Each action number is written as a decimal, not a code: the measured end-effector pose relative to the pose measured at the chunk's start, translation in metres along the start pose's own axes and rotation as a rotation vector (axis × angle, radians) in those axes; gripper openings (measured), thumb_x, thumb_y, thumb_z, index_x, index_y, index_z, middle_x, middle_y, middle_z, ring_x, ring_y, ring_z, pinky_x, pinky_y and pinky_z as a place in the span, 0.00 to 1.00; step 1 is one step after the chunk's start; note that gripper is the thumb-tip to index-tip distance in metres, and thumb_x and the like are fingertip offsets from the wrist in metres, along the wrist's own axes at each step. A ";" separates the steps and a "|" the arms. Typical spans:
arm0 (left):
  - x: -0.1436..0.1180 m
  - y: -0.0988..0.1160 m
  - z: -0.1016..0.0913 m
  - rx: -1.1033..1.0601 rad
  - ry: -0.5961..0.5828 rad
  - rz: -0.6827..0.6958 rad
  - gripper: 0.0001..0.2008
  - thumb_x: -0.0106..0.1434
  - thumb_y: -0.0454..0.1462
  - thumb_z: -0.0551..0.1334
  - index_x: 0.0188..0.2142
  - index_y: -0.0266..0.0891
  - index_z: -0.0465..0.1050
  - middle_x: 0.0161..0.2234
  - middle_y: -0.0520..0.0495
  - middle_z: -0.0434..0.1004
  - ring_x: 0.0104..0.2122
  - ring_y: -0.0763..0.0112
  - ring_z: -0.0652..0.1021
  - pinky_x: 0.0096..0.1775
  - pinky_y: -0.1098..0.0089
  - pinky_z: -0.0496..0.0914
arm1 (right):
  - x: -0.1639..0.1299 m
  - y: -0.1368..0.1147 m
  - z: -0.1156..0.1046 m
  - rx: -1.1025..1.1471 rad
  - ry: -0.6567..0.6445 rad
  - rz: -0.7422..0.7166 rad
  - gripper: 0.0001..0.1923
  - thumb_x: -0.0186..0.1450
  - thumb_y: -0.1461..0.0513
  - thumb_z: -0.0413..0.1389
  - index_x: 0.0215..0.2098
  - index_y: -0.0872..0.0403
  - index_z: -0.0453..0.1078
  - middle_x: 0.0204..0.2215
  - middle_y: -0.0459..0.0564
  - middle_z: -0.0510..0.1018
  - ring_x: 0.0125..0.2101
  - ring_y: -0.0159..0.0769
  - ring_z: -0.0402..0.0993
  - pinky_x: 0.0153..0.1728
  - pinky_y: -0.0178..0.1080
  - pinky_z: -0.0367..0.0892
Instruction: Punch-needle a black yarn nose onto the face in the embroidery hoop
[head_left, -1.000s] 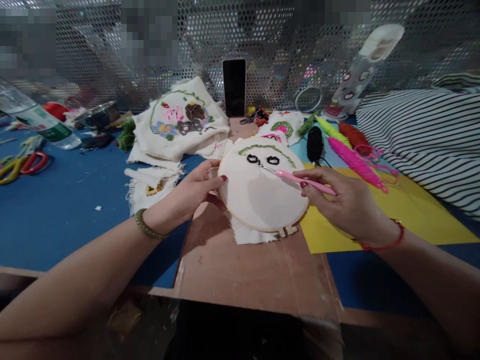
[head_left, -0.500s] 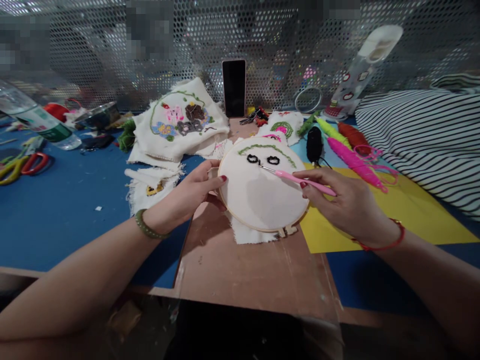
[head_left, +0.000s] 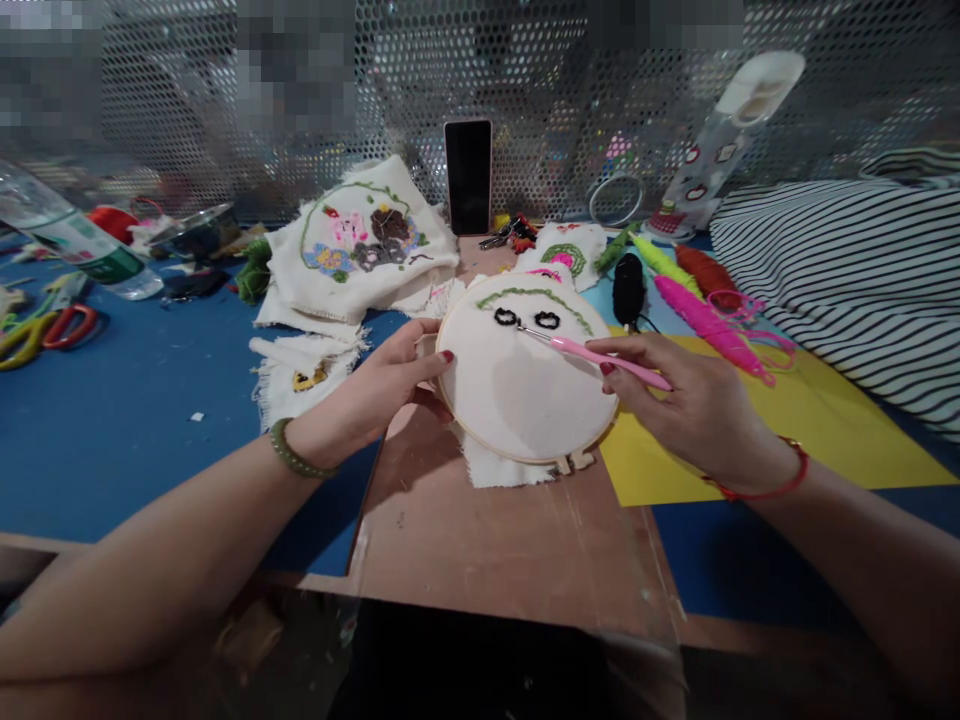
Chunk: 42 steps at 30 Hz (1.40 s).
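A round wooden embroidery hoop (head_left: 480, 438) with white cloth stretched in it sits tilted over a brown board (head_left: 495, 540). The cloth carries a green stitched arc and two black loops (head_left: 526, 319). My left hand (head_left: 379, 385) grips the hoop's left rim, thumb on top. My right hand (head_left: 694, 405) holds a pink punch needle (head_left: 600, 357) like a pen, its metal tip touching the cloth between the black loops.
Stitched cloth pieces (head_left: 360, 245) lie at the back left, a phone (head_left: 468, 175) stands against the perforated metal wall. Yarn skeins (head_left: 701, 310), a black spool (head_left: 628, 285) and yellow paper (head_left: 825, 420) lie right. Scissors (head_left: 45, 330) and a bottle (head_left: 75, 245) lie far left, striped fabric (head_left: 847, 270) far right.
The needle tip has shifted very slightly on the cloth near the black loops. Both hands otherwise stay where they were.
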<state>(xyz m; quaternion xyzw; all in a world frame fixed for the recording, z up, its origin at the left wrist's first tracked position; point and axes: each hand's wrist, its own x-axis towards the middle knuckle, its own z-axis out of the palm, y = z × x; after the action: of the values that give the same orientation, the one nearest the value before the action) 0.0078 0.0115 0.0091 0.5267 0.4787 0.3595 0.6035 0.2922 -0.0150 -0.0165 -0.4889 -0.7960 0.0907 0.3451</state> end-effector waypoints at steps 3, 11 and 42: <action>0.000 0.000 -0.001 -0.005 -0.004 0.002 0.17 0.65 0.36 0.64 0.52 0.38 0.67 0.38 0.44 0.79 0.31 0.68 0.78 0.25 0.71 0.76 | 0.000 0.000 0.001 -0.013 -0.002 -0.001 0.12 0.71 0.59 0.52 0.50 0.44 0.74 0.43 0.49 0.84 0.38 0.46 0.83 0.35 0.46 0.77; 0.000 0.000 0.000 0.011 0.004 0.002 0.17 0.65 0.36 0.64 0.52 0.38 0.67 0.40 0.44 0.79 0.30 0.69 0.78 0.25 0.71 0.76 | 0.001 0.001 0.001 -0.041 0.028 -0.046 0.12 0.71 0.61 0.52 0.49 0.49 0.75 0.42 0.51 0.85 0.37 0.44 0.83 0.37 0.44 0.77; -0.003 0.002 0.002 0.016 -0.004 0.021 0.16 0.65 0.35 0.62 0.52 0.37 0.66 0.37 0.46 0.77 0.29 0.70 0.76 0.25 0.71 0.76 | 0.002 -0.002 -0.001 -0.152 0.104 -0.210 0.11 0.70 0.64 0.53 0.47 0.48 0.74 0.37 0.49 0.85 0.34 0.43 0.83 0.31 0.43 0.73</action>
<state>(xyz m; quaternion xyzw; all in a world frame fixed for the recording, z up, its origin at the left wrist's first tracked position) 0.0095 0.0087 0.0121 0.5375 0.4746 0.3609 0.5963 0.2914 -0.0142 -0.0138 -0.4315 -0.8285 -0.0318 0.3555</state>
